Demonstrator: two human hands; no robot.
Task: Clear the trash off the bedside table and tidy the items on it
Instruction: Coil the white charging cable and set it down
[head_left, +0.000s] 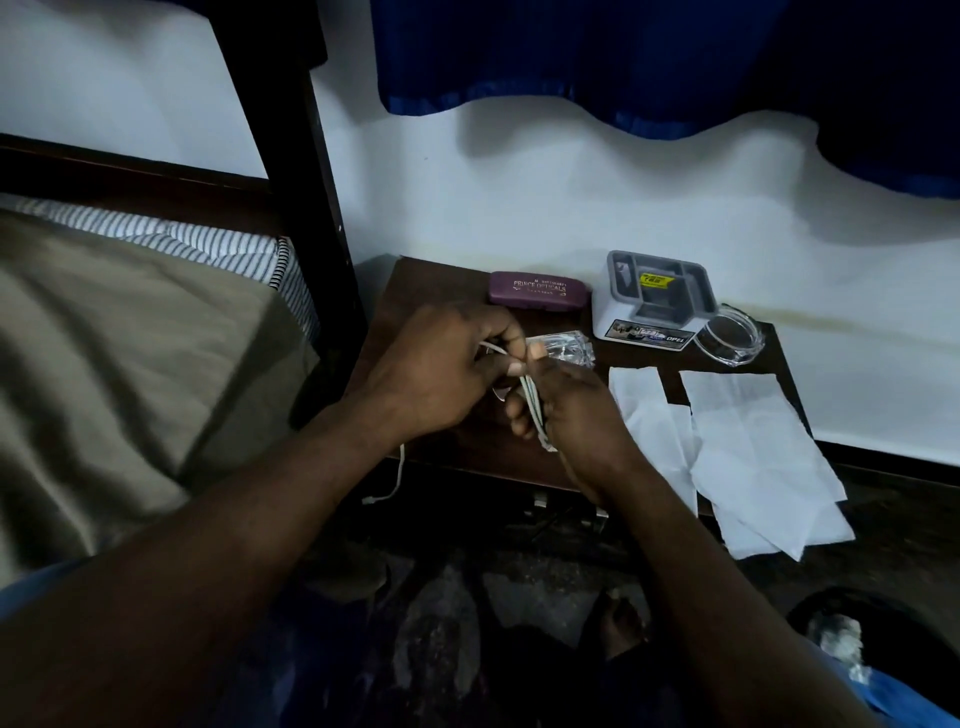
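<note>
A white cable (532, 402) is bunched in loops between both hands, above the front of the bedside table (457, 452). The left hand (441, 369) pinches one end; the right hand (571, 410) grips the loops. One cable end hangs down. Two white tissues (748, 447), one purple glasses case (537, 293), one grey organiser (657, 301) and one glass ashtray (730, 335) sit on the table.

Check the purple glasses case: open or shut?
Shut. The purple glasses case lies flat on the bedside table, lid closed.

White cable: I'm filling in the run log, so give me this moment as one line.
step: coiling white cable | left hand: grips cable | right hand: holds coil | tissues: on bedside table
</note>
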